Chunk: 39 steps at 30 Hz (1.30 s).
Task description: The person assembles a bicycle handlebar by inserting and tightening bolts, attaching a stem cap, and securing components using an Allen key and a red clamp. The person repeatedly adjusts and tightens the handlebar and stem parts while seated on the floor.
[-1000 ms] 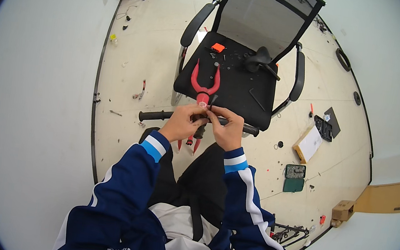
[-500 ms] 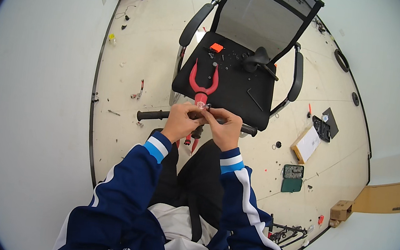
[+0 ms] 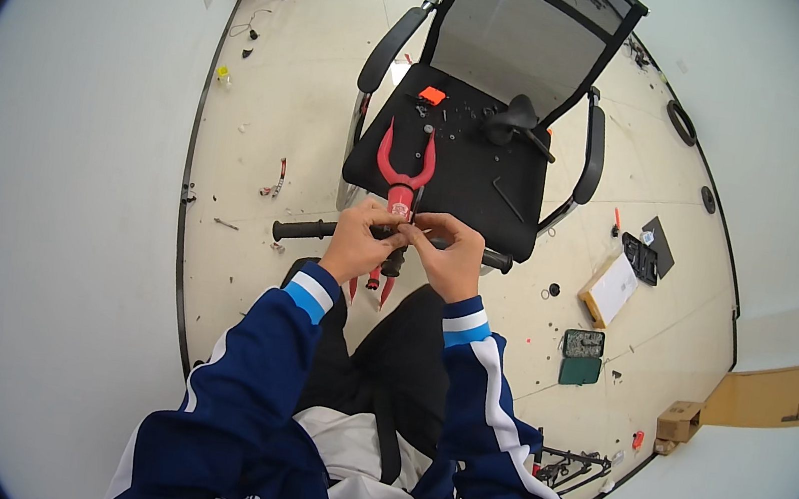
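A red two-pronged fork (image 3: 402, 185) lies over the front of the black chair seat (image 3: 467, 193), its prongs pointing away from me. At its near end is a black handlebar with a grip (image 3: 301, 230) sticking out on each side. My left hand (image 3: 358, 242) and my right hand (image 3: 453, 257) meet over the joint of fork and bar. Both are closed, thumbs and fingertips pinched together; whatever small part they hold is hidden. A thin dark strip (image 3: 416, 205) stands beside the fork's neck, at my right fingertips.
On the seat are a bicycle saddle (image 3: 511, 121), an orange block (image 3: 431, 95), a hex key (image 3: 508, 199) and several small fasteners. Right of the chair, an open green case (image 3: 582, 357), a white-topped box (image 3: 610, 288) and a black tool case (image 3: 640, 259) lie on the floor.
A thin dark strip now shows upright beside the fork's neck, where a small shiny bit showed before. My hands have barely shifted and remain pinched together.
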{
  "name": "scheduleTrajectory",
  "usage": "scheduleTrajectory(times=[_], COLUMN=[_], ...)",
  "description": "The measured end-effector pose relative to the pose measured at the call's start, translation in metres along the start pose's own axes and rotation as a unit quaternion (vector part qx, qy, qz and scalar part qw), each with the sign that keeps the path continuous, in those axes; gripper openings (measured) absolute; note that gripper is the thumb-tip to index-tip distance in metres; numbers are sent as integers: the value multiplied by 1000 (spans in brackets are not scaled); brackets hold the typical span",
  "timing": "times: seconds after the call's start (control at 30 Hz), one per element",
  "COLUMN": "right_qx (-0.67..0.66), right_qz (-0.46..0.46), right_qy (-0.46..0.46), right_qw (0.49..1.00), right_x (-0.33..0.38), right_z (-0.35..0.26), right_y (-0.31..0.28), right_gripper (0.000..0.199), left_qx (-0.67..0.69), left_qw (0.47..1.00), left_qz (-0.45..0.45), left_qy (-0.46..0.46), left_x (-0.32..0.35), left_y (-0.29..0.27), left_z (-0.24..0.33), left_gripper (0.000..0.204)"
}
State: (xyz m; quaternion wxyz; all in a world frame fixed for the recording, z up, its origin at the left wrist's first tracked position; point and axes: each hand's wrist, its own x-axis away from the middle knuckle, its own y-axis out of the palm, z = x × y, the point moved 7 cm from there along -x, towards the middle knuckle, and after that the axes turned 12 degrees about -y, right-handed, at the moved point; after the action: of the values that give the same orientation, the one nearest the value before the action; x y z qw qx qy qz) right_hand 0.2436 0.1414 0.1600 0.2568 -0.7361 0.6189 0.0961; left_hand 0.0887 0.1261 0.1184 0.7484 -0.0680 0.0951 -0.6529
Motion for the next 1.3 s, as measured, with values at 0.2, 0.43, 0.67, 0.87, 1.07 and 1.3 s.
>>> scheduleTrajectory(times=[0.2, 0.43, 0.67, 0.87, 1.07, 1.3], right_qx=[29, 41, 34, 37, 56, 31], right_qz=[11, -29, -4, -2, -27, 40], right_qy=[5, -77, -12, -34, -96, 9], right_qw=[1000, 996, 999, 999, 993, 999], right_x=[1, -4, -3, -2, -8, 5], right_z=[4, -5, 1, -1, -6, 10], right_y=[0, -2, 2, 0, 1, -2], right_gripper=[20, 18, 23, 17, 22, 17], left_qx=[-35, -28, -18, -12, -21, -19], left_qw=[999, 991, 999, 996, 994, 1000], left_qz=[-8, -70, -14, -38, -62, 10], left_qy=[32, 108, 36, 76, 87, 16], left_x=[0, -2, -4, -1, -3, -5], left_y=[-1, 6, 0, 4, 6, 4], left_z=[7, 17, 1, 18, 10, 1], left_gripper=[26, 20, 21, 21, 21, 24])
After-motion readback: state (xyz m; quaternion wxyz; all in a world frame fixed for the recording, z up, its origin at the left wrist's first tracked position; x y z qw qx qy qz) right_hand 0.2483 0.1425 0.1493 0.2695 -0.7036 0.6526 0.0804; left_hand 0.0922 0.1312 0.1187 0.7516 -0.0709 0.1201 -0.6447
